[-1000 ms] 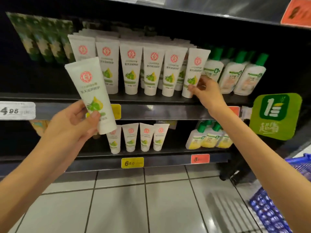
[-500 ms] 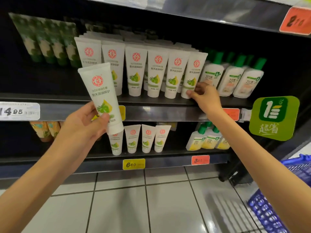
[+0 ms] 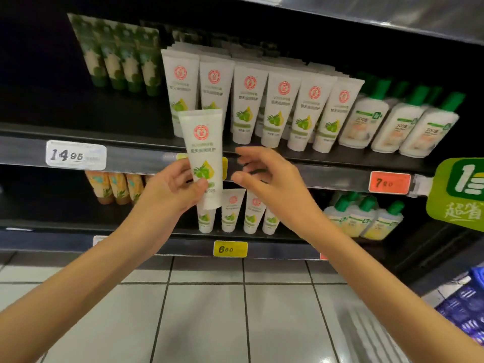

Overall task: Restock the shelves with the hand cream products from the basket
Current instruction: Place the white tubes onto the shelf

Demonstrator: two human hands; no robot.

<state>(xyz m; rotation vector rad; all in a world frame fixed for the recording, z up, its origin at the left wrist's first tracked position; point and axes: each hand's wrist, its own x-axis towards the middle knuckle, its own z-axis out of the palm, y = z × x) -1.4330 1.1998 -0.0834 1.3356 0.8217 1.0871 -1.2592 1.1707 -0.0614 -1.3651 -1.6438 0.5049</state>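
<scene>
Holding a white hand cream tube (image 3: pixel 204 153) up in front of the shelf edge, the left hand (image 3: pixel 172 189) grips it low down. The thumb (image 3: pixel 201 183) lies across the front, just under the green fruit picture. The other fingers are tucked behind the tube, where they cannot be seen. The cap end points down and the flat end points up, so most of the tube sticks out above the hand. It stands almost straight.

The right hand (image 3: pixel 267 179) is just beside the tube on the right, not touching it. Its fingers are spread and a little bent, and they hold nothing. It looks a bit blurry.

Behind the held tube, a row of the same tubes (image 3: pixel 277 111) stands on the upper shelf (image 3: pixel 131 155), next to white bottles (image 3: pixel 398 127) with green caps. Smaller tubes (image 3: pixel 230 213) stand on the shelf below. A corner of the blue basket (image 3: pixel 468 305) shows at the bottom right.
</scene>
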